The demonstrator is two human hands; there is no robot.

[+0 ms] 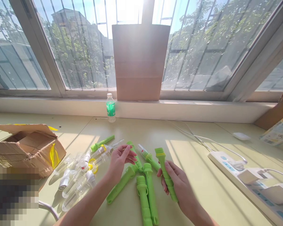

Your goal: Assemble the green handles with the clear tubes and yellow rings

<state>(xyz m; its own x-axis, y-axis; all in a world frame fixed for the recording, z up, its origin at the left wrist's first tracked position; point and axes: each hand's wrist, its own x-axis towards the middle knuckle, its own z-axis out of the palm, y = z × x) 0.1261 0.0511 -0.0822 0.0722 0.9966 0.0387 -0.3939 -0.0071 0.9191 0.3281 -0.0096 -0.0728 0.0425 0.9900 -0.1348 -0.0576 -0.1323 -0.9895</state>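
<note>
My right hand (175, 182) is wrapped round a green plastic handle (165, 172) with a ribbed, threaded collar, held tilted with the collar up. My left hand (123, 158) hovers over the table with fingers loosely curved and apart; I see nothing in it. Beneath and between my hands lie several similar green handles (150, 194). One of them, a green handle with a clear tip (146, 153), lies just beyond my right hand. Left of my left forearm is a pile of clear plastic tubes (73, 185) with white caps and yellow rings (93, 166).
An open cardboard box (25, 157) stands at the left. A bottle with a green label (110, 108) stands by the sill, beside an upright cardboard sheet (139, 62). On the right are a white power strip (245, 188), plugs and cables, plus a small white case (241, 136).
</note>
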